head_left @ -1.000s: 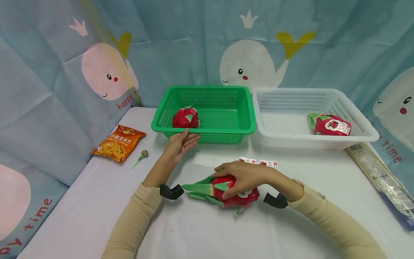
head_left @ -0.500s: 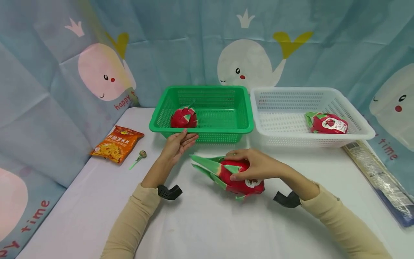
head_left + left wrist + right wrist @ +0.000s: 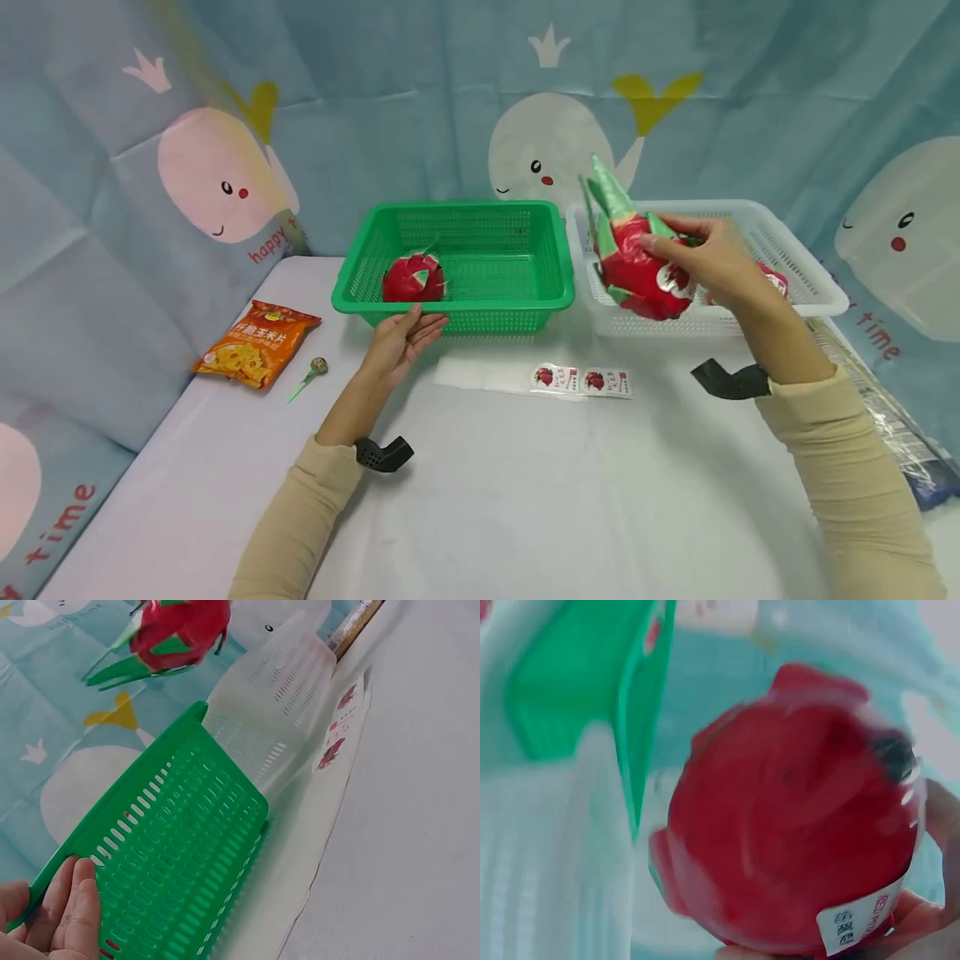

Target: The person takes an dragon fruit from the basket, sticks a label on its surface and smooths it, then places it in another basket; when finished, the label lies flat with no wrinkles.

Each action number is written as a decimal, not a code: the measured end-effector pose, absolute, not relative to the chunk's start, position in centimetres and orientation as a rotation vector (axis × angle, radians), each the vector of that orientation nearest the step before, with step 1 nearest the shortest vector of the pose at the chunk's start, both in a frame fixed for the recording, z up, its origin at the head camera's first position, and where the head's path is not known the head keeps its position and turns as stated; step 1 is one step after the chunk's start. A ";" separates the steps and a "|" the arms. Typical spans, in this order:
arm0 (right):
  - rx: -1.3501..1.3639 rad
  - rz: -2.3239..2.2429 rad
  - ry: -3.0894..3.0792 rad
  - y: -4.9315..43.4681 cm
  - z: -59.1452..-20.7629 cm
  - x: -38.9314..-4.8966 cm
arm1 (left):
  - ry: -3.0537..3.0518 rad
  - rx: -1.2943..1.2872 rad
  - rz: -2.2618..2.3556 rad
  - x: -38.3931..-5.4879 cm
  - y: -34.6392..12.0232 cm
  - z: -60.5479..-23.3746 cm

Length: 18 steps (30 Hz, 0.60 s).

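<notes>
My right hand [image 3: 716, 254] grips a large red dragon fruit [image 3: 647, 271] with long green scales and a white sticker. It is held up in front of the white basket [image 3: 633, 325], its green tip pointing up and left. In the right wrist view the fruit's red end [image 3: 795, 817] fills the middle. My left hand [image 3: 396, 348] holds the front rim of the green basket [image 3: 495, 307], thumb at the rim and fingers against the outer wall [image 3: 180, 855]. Inside the green basket, at its left, lies a second dragon fruit [image 3: 412, 279].
Partly hidden behind my right hand, another dragon fruit [image 3: 776, 279] lies in the white basket. A strip of fruit stickers [image 3: 558, 379] lies on the table before the baskets. An orange snack bag [image 3: 258, 342] and a lollipop [image 3: 307, 377] are at left; a long package [image 3: 892, 417] is at right.
My right hand has lifted the dragon fruit off the table, up and right to the white basket, tilting its tip upward. The sticker strip is uncovered. My left hand stays at the green basket's rim.
</notes>
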State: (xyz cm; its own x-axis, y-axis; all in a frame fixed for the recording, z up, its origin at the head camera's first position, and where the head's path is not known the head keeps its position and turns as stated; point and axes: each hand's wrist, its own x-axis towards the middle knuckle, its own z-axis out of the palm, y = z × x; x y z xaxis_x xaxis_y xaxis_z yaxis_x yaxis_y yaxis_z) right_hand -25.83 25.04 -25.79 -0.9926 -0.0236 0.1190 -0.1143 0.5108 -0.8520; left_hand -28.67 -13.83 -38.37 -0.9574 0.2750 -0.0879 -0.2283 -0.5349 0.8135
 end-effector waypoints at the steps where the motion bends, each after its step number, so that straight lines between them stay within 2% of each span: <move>1: 0.080 1.496 -2.621 25.9 -25.8 -26.4 | 1.330 0.079 2.524 -28.7 -13.9 -38.4; 5: -0.139 1.409 -2.616 28.9 -26.7 -28.5 | 1.345 0.098 2.526 -28.7 -13.9 -38.5; 11: -0.386 1.246 -2.750 31.8 -30.4 -31.2 | 1.369 0.115 2.525 -28.7 -13.8 -38.6; 18: -0.305 1.013 -2.942 32.3 -33.1 -33.1 | 1.388 0.133 2.540 -28.7 -13.7 -39.0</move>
